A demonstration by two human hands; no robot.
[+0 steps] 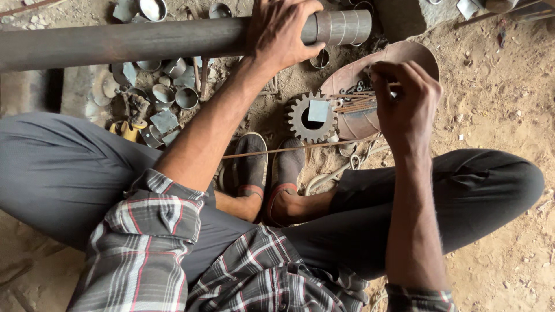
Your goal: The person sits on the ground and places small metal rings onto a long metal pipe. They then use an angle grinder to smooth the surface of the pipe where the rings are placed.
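Note:
My left hand [281,32] is wrapped over a long dark metal pipe [127,41] that lies across the top of the view; several shiny metal rings [345,27] sit on the pipe's right end. My right hand [404,101] hovers over a round rusty metal dish [352,72], fingers pinched on a thin metal rod [354,107] from the bundle of rods and small parts lying in the dish. I sit cross-legged on the dirt floor.
A toothed gear [312,118] with a small square plate on it lies by my feet. Cut pipe rings and sheet scraps [165,95] are scattered under the pipe. A long thin rod [289,150] crosses my shoes. A white cord [341,170] lies nearby.

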